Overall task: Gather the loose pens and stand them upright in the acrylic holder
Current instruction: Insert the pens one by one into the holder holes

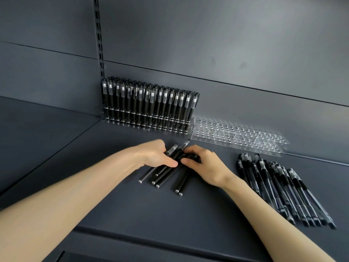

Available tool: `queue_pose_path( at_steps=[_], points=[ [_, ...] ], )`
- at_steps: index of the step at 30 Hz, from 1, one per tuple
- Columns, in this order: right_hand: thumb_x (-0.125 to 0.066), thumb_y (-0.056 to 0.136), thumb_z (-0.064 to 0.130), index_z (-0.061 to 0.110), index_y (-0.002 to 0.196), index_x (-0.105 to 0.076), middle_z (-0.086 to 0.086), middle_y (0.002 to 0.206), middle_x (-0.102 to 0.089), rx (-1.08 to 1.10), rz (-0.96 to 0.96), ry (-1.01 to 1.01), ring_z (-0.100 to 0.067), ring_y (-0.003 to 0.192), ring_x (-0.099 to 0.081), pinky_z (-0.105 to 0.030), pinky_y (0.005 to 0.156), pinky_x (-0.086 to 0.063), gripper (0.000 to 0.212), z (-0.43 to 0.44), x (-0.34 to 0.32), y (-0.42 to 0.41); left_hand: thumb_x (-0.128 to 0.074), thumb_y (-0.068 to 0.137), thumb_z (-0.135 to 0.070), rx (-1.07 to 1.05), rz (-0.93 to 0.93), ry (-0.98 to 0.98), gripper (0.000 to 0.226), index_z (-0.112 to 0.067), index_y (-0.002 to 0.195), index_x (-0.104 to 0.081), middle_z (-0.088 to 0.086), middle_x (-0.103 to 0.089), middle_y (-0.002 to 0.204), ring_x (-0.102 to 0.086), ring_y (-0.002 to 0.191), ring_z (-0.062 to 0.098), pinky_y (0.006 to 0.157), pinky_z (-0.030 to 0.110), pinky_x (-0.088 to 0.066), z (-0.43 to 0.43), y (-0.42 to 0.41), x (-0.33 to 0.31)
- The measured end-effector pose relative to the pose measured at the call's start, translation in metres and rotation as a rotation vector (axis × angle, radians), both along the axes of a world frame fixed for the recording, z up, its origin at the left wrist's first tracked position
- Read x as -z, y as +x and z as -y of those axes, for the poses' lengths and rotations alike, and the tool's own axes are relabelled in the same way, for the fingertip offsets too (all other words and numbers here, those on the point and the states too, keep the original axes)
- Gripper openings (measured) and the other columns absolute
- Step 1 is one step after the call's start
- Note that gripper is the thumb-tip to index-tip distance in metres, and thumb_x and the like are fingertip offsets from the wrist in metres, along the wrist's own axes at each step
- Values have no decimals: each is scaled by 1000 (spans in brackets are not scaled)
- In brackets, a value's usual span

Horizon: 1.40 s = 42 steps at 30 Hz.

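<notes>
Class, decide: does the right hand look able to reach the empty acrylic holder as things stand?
Probably yes: bare shelf lies between right hand and empty holder, though its fingers grip the pen bundle.

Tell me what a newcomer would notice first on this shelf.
The left hand and right hand meet at centre, gripping a bunch of black pens. Behind them, an acrylic holder of upright pens stands against the back wall, an empty holder to its right. A second pile of pens lies far right.
</notes>
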State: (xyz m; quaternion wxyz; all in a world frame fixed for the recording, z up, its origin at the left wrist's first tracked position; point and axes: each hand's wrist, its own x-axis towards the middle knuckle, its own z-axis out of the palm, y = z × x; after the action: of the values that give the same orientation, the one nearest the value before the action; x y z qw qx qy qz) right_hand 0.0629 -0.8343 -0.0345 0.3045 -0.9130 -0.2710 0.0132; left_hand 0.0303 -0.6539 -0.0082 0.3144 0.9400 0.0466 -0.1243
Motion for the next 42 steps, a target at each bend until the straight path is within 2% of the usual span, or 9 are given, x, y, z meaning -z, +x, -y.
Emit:
queue_pose_path(
  at_steps=[3,6,12,18,22,25,30,35,42],
  points=[
    [-57,93,34,19,124,-56,2,113,-64,-9,5,-14,-16,110,-54,-21,88,-39,35,1,2,1,-51,94,-41,-40,99,-20,34,-10,83,-46,-2,-34,67,-36,62,13,58,26,-30,0,-10,5],
    [-57,92,36,21,125,-55,2,121,-60,16,83,-45,-17,119,-47,-30,102,-34,36,-2,1,2,-44,96,-43,-57,220,-129,33,-12,89,-53,1,-40,69,-39,66,15,61,27,-33,-4,-22,9],
    [-64,88,20,19,97,-57,5,90,-66,-40,-99,673,-7,87,-63,-22,86,-50,11,-37,-40,-12,-47,98,-26,-5,355,-643,21,-8,91,-55,3,-57,66,-50,51,16,52,28,-46,-11,-37,-6],
    [-65,89,21,7,69,-40,-14,64,-60,-2,-100,852,-27,63,-61,-49,85,-53,34,-72,-63,1,-45,98,-31,47,488,-703,21,-16,101,-59,5,-57,63,-40,41,15,40,26,-34,-28,-25,-13],
    [-69,85,15,-8,94,-53,-11,64,-56,22,-96,922,-20,63,-64,-50,84,-54,29,-95,-68,17,-44,99,-34,38,452,-785,20,-20,95,-57,7,-56,63,-36,41,14,39,25,-25,-53,-11,-17],
    [-72,80,7,9,121,-48,-6,62,-52,106,-14,994,-15,54,-62,-33,69,-59,47,-108,-74,29,-43,99,-33,20,483,-727,17,-24,95,-57,5,-61,63,-51,47,14,42,24,-39,-74,4,-15],
    [-71,83,9,20,116,-50,-22,71,-56,228,246,915,-18,57,-64,-35,62,-58,41,-119,-80,48,-43,99,-35,-123,679,-511,25,-16,93,-60,-8,-53,68,-49,55,-1,57,17,-41,-104,38,-7],
    [-71,84,13,34,113,-49,8,75,-55,333,519,759,-16,55,-63,-42,67,-57,42,-130,-80,58,-41,100,-35,-82,739,-644,26,-15,100,-57,-14,-35,47,-33,43,4,48,17,-30,-104,50,-4],
    [-70,85,14,18,127,-47,5,85,-58,352,608,658,-26,60,-63,-38,69,-55,48,-139,-70,69,-39,100,-36,-39,796,-762,20,-23,103,-54,-13,-34,50,-35,48,6,54,19,-34,-101,43,5]
  ],
)
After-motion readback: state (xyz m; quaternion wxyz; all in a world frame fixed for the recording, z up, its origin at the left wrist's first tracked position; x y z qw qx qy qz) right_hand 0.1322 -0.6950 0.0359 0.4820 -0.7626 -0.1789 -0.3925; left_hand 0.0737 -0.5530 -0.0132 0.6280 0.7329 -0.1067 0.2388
